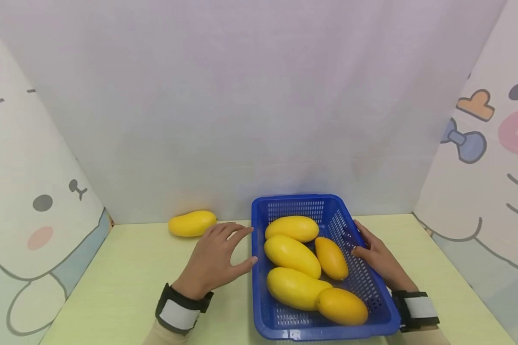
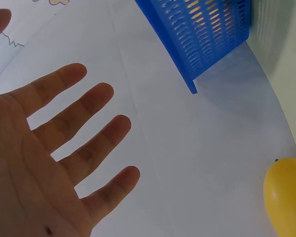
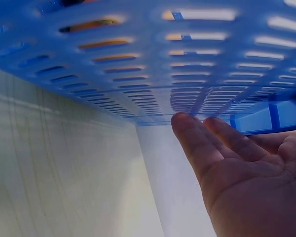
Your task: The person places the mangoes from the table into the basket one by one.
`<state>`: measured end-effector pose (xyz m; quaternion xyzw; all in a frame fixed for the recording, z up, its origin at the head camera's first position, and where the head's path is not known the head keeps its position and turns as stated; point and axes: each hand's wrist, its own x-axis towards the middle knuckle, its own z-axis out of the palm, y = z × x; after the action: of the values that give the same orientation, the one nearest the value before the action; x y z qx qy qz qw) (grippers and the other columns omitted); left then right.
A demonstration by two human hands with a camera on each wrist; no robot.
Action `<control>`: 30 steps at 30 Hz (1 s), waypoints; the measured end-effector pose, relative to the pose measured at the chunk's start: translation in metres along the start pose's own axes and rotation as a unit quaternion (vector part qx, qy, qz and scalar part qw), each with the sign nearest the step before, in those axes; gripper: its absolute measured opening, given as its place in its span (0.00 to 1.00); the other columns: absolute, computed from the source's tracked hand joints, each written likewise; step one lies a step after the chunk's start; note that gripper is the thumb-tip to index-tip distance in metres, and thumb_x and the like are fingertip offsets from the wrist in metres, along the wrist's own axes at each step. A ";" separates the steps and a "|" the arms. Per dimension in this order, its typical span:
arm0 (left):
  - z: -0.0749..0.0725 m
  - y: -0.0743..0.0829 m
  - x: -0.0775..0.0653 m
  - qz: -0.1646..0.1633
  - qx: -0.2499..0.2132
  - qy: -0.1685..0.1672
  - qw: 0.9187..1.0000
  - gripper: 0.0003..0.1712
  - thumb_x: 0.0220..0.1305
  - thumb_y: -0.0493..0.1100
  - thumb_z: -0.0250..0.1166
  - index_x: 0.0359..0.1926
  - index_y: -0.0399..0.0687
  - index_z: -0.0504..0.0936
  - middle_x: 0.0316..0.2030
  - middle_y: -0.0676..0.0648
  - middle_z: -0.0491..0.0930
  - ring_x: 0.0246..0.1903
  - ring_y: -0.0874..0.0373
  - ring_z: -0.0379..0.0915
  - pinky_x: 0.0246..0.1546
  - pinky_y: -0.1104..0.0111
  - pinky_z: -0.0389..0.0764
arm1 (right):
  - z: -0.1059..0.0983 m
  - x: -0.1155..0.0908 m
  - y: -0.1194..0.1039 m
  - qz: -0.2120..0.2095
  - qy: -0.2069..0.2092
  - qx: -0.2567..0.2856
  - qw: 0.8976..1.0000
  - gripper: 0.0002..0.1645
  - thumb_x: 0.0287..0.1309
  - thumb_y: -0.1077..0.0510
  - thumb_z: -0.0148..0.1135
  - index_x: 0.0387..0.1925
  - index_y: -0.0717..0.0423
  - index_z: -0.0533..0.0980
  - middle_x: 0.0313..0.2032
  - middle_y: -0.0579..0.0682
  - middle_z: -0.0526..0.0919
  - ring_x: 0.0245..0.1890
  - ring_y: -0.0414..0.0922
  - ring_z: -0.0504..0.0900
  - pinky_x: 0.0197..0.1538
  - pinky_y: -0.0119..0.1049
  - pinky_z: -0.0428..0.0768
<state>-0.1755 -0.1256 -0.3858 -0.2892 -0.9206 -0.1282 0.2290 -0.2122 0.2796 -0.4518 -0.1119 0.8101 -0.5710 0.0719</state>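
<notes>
A blue plastic basket point(image 1: 325, 334) with slotted walls stands on the table. In it lie several mangoes, three bright yellow ones point(image 1: 292, 256) along the left and two deeper orange ones point(image 1: 331, 258) on the right. My right hand point(image 1: 382, 261) holds the basket's right rim, thumb over the edge and fingers against the outer wall; from the right wrist view, the fingers point(image 3: 192, 143) reach along the slots. Beside the left rim is my left hand point(image 1: 217, 258), its fingers spread and its fingertips right at the edge. The palm faces the left wrist camera, holding nothing.
One more yellow mango point(image 1: 192, 224) lies on the table left of the basket, near the back and just beyond my left hand. A pale cloth wall point(image 1: 250, 120) rises behind the light yellow-green table point(image 1: 125, 287), with cartoon-printed panels at both sides.
</notes>
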 end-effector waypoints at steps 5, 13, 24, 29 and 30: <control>0.000 -0.007 -0.004 -0.002 0.003 0.006 1.000 0.34 0.58 0.71 0.50 0.56 0.57 0.75 0.50 0.52 0.75 0.53 0.54 0.66 0.56 0.56 0.63 | 0.001 0.000 -0.003 -0.001 -0.002 0.007 1.000 0.47 0.60 0.64 0.51 0.73 0.43 0.39 0.69 0.64 0.48 0.57 0.64 0.64 0.47 0.51 0.75; -0.002 -0.016 -0.008 -0.013 0.008 0.002 1.000 0.34 0.57 0.70 0.53 0.58 0.57 0.73 0.50 0.52 0.74 0.53 0.54 0.66 0.56 0.55 0.63 | 0.000 0.000 -0.001 0.004 0.000 0.005 1.000 0.47 0.61 0.64 0.51 0.72 0.42 0.39 0.69 0.64 0.48 0.58 0.64 0.63 0.47 0.51 0.75; -0.005 -0.023 -0.008 -0.025 0.010 -0.001 1.000 0.33 0.58 0.68 0.53 0.59 0.57 0.73 0.50 0.52 0.74 0.53 0.53 0.66 0.56 0.55 0.63 | -0.001 0.000 -0.001 0.001 0.000 0.003 1.000 0.46 0.61 0.64 0.51 0.73 0.44 0.38 0.69 0.65 0.49 0.56 0.64 0.64 0.46 0.51 0.76; -0.009 -0.028 -0.010 -0.032 0.012 0.003 0.999 0.34 0.59 0.69 0.52 0.59 0.56 0.72 0.51 0.51 0.74 0.54 0.51 0.66 0.55 0.54 0.64 | -0.001 0.002 0.000 0.006 0.000 -0.001 1.000 0.46 0.60 0.63 0.51 0.73 0.44 0.39 0.69 0.64 0.49 0.56 0.63 0.65 0.46 0.50 0.76; -0.009 -0.029 -0.010 -0.033 0.013 0.004 0.999 0.34 0.59 0.69 0.52 0.59 0.56 0.72 0.52 0.51 0.74 0.54 0.51 0.66 0.55 0.54 0.64 | -0.001 0.002 0.000 0.006 0.000 -0.001 1.000 0.46 0.60 0.63 0.51 0.73 0.43 0.39 0.69 0.64 0.49 0.56 0.63 0.65 0.46 0.49 0.76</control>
<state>-0.1824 -0.1572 -0.3860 -0.2552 -0.9302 -0.1253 0.2323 -0.2139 0.2798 -0.4515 -0.1071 0.8116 -0.5694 0.0755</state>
